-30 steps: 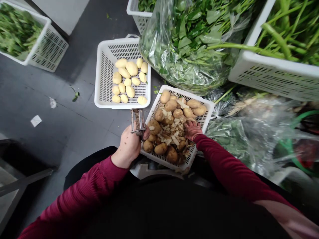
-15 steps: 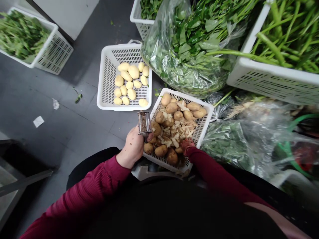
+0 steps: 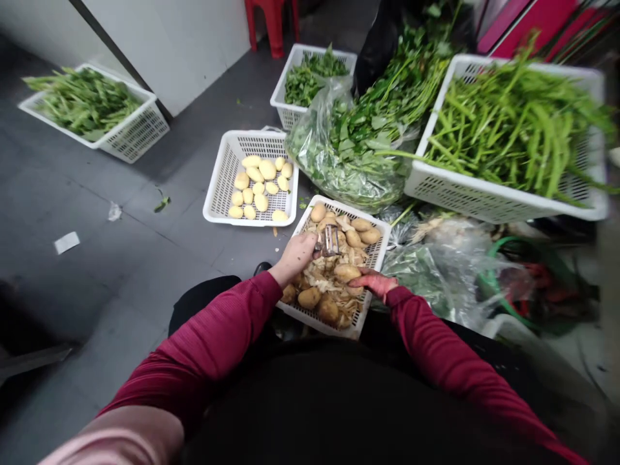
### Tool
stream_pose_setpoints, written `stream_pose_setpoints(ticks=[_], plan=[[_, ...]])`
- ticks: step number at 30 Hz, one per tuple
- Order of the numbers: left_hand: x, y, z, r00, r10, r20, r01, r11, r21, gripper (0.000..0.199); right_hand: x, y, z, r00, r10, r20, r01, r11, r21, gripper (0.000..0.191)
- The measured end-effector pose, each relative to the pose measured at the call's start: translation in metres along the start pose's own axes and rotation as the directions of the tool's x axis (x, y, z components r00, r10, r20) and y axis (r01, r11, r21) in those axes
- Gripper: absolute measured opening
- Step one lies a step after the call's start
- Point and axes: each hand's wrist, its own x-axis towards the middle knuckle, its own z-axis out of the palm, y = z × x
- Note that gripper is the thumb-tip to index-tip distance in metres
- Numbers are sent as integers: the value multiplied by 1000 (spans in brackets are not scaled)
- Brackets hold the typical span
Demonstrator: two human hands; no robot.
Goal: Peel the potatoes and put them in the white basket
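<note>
My left hand (image 3: 299,254) is closed round the handle of a metal peeler (image 3: 330,240), above a white basket (image 3: 382,244) of unpeeled potatoes and loose peelings. Held in the fingers of my right hand (image 3: 374,281) is a brown potato (image 3: 347,272), at the basket's right side, just below the peeler. The peeler and this potato are apart. Peeled yellow potatoes (image 3: 267,170) lie in a second white basket (image 3: 213,184) beyond my left hand.
A clear bag of leafy greens (image 3: 358,174) lies behind the baskets. Crates of green stems (image 3: 523,129), greens (image 3: 314,77) and more greens (image 3: 90,103) stand farther off. A red stool (image 3: 275,29) is at the back. Plastic bags (image 3: 431,278) lie at right.
My right hand has come up out of the peelings with a potato. My left hand has moved right with the peeler, over the basket. The view has tilted up, showing more of the background.
</note>
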Motion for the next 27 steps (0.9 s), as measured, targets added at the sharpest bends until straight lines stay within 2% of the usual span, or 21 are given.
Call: stream_pose_setpoints(ticks=[2, 4, 7, 9, 11, 14, 17, 20, 22, 25, 26, 27], plan=[[3, 0, 0, 998, 27, 50, -38, 974, 224, 46, -28, -12, 10, 998, -46, 52, 29, 959, 282, 48], [4, 2, 2, 995, 48, 82, -80, 895, 439, 47, -51, -19, 22, 993, -87, 82, 42, 894, 445, 51], [-4, 4, 10, 980, 167, 105, -191, 675, 713, 47, -73, -25, 38, 992, -94, 82, 33, 832, 554, 53], [-11, 1, 16, 948, 281, 153, -283, 516, 808, 48, -82, -26, 49, 996, -67, 60, 20, 814, 580, 53], [-17, -4, 21, 893, 385, 233, -390, 407, 826, 49, -90, -26, 58, 998, -50, 44, 13, 798, 603, 54], [-20, -12, 25, 818, 486, 307, -506, 354, 786, 46, -105, -22, 67, 997, -65, 33, 29, 767, 641, 54], [-21, -14, 25, 799, 530, 284, -519, 369, 771, 43, -123, -21, 70, 996, -89, 25, 52, 761, 647, 53], [-25, -8, 29, 806, 539, 245, -494, 383, 781, 44, -139, -25, 73, 994, -83, -66, 107, 786, 609, 54], [-28, -3, 33, 770, 572, 282, -545, 360, 757, 45, -145, -29, 76, 984, -86, -155, 158, 819, 552, 58], [-25, 1, 37, 685, 613, 393, -658, 291, 694, 44, -149, -30, 77, 958, -179, -226, 262, 867, 424, 56], [-21, 1, 37, 683, 608, 405, -664, 286, 691, 43, -150, -30, 76, 946, -215, -243, 292, 889, 354, 53], [-17, 1, 36, 698, 596, 397, -650, 294, 701, 42, -151, -29, 74, 934, -248, -259, 314, 913, 259, 50]])
